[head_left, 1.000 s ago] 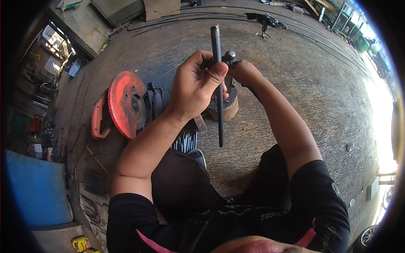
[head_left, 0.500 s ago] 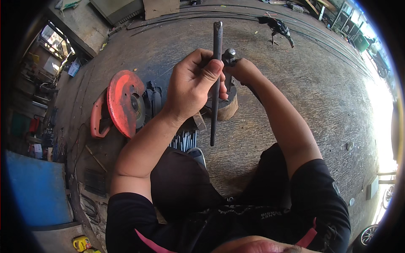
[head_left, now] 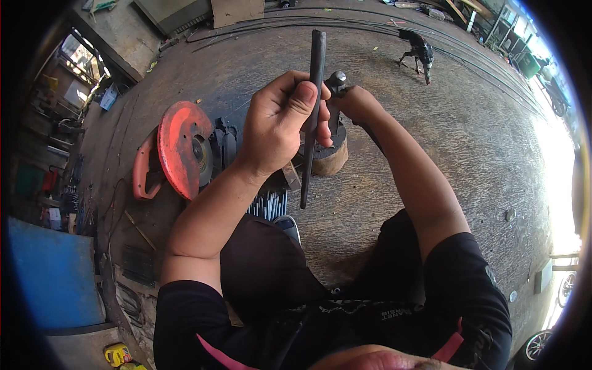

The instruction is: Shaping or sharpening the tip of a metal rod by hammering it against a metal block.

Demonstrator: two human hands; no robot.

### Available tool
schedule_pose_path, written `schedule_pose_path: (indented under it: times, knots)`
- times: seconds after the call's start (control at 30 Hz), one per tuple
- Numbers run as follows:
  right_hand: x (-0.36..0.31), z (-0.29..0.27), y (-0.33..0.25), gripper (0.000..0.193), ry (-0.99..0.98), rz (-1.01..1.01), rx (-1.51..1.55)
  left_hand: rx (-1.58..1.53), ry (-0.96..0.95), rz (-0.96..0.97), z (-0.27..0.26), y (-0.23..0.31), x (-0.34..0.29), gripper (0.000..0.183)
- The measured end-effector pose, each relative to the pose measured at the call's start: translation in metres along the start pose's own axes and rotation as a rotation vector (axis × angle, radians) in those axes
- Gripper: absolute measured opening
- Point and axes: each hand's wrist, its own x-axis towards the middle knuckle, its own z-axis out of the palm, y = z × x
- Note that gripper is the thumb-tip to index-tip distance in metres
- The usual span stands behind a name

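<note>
My left hand (head_left: 271, 126) is closed round a dark metal rod (head_left: 316, 58). The rod stands nearly upright, its lower end leaning slightly left, and my thumb lies along its left side. Just beyond, my right hand (head_left: 364, 106) grips a hammer whose rounded metal head (head_left: 337, 80) shows beside the rod. Most of the hammer's handle is hidden. Below both hands is a round wooden block (head_left: 333, 160) with dark metal on top, partly covered by my left hand. Several thin metal rods (head_left: 270, 205) lie bundled near my shoe (head_left: 288, 227).
A red cut-off saw (head_left: 182, 148) with a round guard stands left of my left forearm. A chicken (head_left: 419, 52) is on the worn floor at the far right. Long dark bars (head_left: 296, 24) run across the back, and a blue panel (head_left: 55, 274) stands at left.
The rod's lower end has swung a little left, and my left thumb has shifted off its front. My right hand and the hammer stay nearly still. The chicken has moved right.
</note>
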Motion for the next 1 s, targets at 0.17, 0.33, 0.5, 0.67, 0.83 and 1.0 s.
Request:
schedule_pose_path:
  times: [0.17,0.33,0.5,0.67,0.83,1.0]
  knots:
    - [-0.004,-0.003,-0.003,0.043,0.002,-0.042,-0.027,-0.008,-0.057,0.002,-0.004,-0.003,0.0,0.034]
    - [-0.001,-0.002,0.0,0.043,-0.012,-0.014,-0.001,-0.022,-0.063,-0.017,-0.005,-0.004,0.001,0.035]
    - [-0.001,-0.002,-0.001,0.042,-0.017,0.0,0.005,-0.065,-0.048,-0.043,-0.004,-0.004,0.002,0.035]
    - [0.001,-0.001,0.002,0.041,0.006,-0.037,-0.019,-0.123,-0.042,-0.07,-0.002,-0.005,0.002,0.035]
    - [0.005,0.002,0.005,0.042,-0.006,-0.009,0.04,-0.214,-0.001,-0.12,0.0,-0.005,0.002,0.035]
    - [0.003,0.002,0.003,0.043,0.009,-0.033,0.022,-0.268,0.001,-0.159,-0.003,-0.005,0.001,0.033]
